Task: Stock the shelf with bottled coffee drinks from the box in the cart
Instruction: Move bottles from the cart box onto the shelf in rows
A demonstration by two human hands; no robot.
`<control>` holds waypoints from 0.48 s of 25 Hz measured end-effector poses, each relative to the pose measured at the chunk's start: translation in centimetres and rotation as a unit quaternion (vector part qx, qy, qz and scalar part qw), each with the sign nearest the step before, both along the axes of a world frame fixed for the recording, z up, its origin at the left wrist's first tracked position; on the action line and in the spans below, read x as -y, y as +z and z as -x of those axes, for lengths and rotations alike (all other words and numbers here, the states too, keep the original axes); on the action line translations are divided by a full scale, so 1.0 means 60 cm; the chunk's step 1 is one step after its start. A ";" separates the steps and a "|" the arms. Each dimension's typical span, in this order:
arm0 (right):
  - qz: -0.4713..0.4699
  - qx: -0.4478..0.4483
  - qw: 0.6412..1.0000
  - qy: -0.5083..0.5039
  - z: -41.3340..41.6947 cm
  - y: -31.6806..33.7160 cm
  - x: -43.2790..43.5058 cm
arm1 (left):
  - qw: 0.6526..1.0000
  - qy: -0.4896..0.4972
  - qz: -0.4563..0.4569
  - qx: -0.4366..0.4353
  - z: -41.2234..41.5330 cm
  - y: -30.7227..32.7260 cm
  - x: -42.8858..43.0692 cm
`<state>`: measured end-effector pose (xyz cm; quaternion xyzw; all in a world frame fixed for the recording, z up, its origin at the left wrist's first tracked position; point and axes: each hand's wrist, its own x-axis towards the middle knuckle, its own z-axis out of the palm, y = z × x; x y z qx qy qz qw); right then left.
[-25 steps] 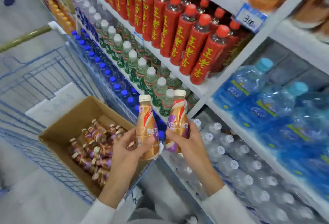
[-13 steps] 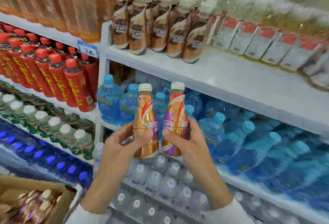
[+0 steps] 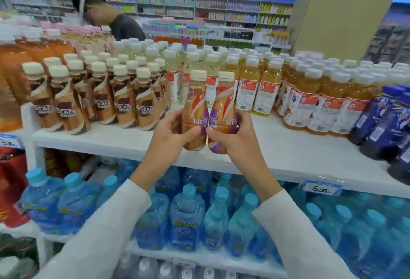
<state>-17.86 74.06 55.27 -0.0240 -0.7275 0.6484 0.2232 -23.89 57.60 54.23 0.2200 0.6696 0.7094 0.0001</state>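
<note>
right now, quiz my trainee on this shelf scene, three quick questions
1. True or false: the left hand grips the gold bottle, the right hand the purple-trimmed bottle.
2. Which stand left of the bare patch of the shelf? A) brown coffee bottles B) dark blue bottles
3. Fill in: the water bottles below have ___ caps.
Key: 1 true; 2 A; 3 blue.

A shop — shelves [image 3: 288,152] packed with drinks [image 3: 266,92] (price tag [image 3: 321,188] on edge).
</note>
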 end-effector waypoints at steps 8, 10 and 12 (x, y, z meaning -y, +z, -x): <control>-0.034 0.025 0.999 -0.001 0.049 -0.045 -0.021 | 0.997 -0.048 0.054 0.002 0.059 -0.038 -0.012; -0.037 0.030 0.999 -0.005 0.045 -0.050 -0.019 | 0.996 -0.063 0.063 0.002 0.059 -0.046 -0.007; -0.054 0.030 0.997 -0.041 0.036 -0.055 -0.013 | 0.995 -0.055 0.081 -0.009 0.055 -0.050 -0.004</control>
